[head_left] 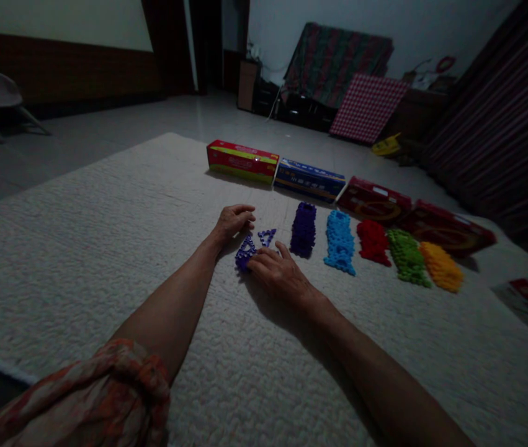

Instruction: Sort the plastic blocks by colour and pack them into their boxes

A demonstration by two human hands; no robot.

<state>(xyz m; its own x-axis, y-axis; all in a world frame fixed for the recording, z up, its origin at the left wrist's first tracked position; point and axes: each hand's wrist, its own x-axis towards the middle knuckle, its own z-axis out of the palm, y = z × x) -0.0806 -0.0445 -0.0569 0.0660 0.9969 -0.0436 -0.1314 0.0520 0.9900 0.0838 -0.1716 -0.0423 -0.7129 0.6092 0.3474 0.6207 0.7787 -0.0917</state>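
Right hand [275,270]: fingertips touching the near end of the joined purple pieces [246,248], fingers bent, one standing apart; thumb hidden, so pinch or mere contact cannot be told.

Joined purple pieces: on the pale mat [226,372], to the left of the right fingertips; long axis running away from the person, far end leaning slightly right. Right hand the nearer.

Left hand [234,223]: just beyond their far end, fingers loosely curved, slightly apart, nothing visible in them.

Purple triangle [267,236]: loose, between both hands.

Purple row [303,230]: farther right, apart from the fingers.

A home: rug [105,217], striped curtain [496,118]
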